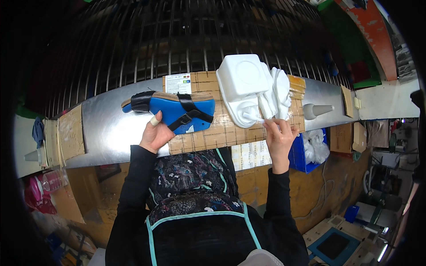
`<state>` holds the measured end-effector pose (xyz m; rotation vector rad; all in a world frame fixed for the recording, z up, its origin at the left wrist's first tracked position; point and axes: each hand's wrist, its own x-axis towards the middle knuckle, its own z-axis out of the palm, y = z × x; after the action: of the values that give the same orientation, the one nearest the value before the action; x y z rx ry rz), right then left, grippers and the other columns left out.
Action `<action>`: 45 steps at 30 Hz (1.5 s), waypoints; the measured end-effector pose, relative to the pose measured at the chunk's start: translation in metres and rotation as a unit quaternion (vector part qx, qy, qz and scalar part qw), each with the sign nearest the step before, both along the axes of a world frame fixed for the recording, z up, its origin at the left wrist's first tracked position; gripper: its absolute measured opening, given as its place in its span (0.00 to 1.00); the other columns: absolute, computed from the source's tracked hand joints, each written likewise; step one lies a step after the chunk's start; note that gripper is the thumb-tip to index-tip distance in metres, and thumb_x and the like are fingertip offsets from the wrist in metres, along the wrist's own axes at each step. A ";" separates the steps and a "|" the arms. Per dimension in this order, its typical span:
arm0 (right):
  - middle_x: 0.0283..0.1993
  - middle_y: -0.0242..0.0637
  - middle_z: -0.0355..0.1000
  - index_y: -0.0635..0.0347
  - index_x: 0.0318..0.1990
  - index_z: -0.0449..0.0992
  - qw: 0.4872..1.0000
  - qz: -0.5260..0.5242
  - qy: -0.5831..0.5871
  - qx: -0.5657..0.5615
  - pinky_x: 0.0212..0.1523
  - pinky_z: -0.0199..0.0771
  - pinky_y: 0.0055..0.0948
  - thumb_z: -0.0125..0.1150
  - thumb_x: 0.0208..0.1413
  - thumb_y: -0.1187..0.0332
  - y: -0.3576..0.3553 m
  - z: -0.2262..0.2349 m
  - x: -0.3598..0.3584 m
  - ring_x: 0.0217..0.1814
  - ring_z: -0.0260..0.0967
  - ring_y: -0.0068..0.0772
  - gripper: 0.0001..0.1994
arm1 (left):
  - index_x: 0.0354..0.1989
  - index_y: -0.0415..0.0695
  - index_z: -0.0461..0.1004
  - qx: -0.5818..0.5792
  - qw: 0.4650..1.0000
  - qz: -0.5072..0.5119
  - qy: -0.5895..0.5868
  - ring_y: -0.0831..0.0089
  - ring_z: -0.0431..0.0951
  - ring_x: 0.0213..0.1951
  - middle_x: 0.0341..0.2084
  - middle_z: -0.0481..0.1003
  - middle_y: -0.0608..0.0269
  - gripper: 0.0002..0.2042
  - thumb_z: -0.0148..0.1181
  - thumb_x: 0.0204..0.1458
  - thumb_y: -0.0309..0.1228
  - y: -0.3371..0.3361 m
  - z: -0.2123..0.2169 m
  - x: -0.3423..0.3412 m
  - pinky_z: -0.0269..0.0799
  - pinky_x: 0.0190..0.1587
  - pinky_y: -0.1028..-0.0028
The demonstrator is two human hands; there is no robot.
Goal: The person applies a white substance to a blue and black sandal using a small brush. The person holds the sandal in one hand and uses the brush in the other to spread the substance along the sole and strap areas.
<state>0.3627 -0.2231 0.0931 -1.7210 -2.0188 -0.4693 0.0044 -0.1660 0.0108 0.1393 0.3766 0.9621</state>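
The sandal (166, 108), its strap (188, 104) seemingly buckled, is not yet put down: left hand (155, 134) fingers grasp it; right hand (279, 136) fingers meet white cloth (280, 91), grip unclear.

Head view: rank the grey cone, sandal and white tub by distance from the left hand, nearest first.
1. Sandal: held in the left hand.
2. White tub: right of the sandal.
3. Grey cone: farther right, past the tub.
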 end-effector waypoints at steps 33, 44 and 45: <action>0.29 0.24 0.72 0.46 0.37 0.82 0.997 -0.016 0.062 0.046 0.40 0.50 0.30 0.68 0.51 0.67 -0.016 0.003 -0.001 0.31 0.66 0.24 0.06 | 0.68 0.45 0.56 0.042 0.998 0.037 0.019 0.53 0.59 0.67 0.64 0.63 0.53 0.35 0.65 0.54 0.42 -0.006 -0.004 0.004 0.48 0.68 0.45; 0.28 0.25 0.72 0.47 0.35 0.82 0.998 -0.034 0.045 0.021 0.38 0.51 0.32 0.68 0.52 0.65 0.009 -0.010 0.000 0.29 0.68 0.26 0.03 | 0.73 0.57 0.39 0.291 0.906 0.262 0.164 0.58 0.58 0.68 0.66 0.57 0.58 0.66 0.83 0.25 0.48 -0.017 0.116 0.004 0.59 0.69 0.55; 0.27 0.25 0.71 0.47 0.35 0.82 0.999 -0.030 0.040 0.022 0.38 0.51 0.32 0.68 0.52 0.65 0.011 -0.010 -0.001 0.29 0.67 0.26 0.03 | 0.73 0.57 0.40 0.277 0.909 0.276 0.143 0.58 0.59 0.67 0.66 0.57 0.58 0.66 0.83 0.25 0.48 -0.019 0.122 0.004 0.60 0.68 0.55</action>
<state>0.3621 -0.2119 0.0829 -1.7499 -1.8925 -0.4525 0.0089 -0.1850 0.1329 0.7289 0.4115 1.6064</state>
